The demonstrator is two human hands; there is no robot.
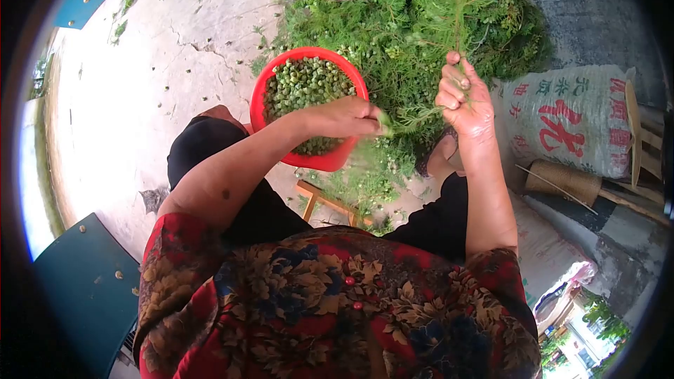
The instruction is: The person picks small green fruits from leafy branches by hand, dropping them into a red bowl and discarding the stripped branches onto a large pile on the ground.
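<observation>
My right hand [463, 95] is closed around a green, feathery conifer branch [458, 17], whose tip rises above the fist. A lower sprig [418, 121] spreads from beneath that fist toward my left hand [344, 118]. The left fingers are pinched together, with a blurred bit of green at their tips; what it is I cannot make out. Under my left forearm stands a red basin [361, 83], holding many small round green cones [309, 84]. The forearm hides part of them. Behind both hands lies a large heap of cut green branches [379, 17].
A printed woven sack [562, 123] leans at the right, above a rolled mat [562, 184]. A wooden stool frame [330, 203] stands between my knees. Blue studded panels [88, 288] are at the left. Loose cones dot the concrete floor [203, 35].
</observation>
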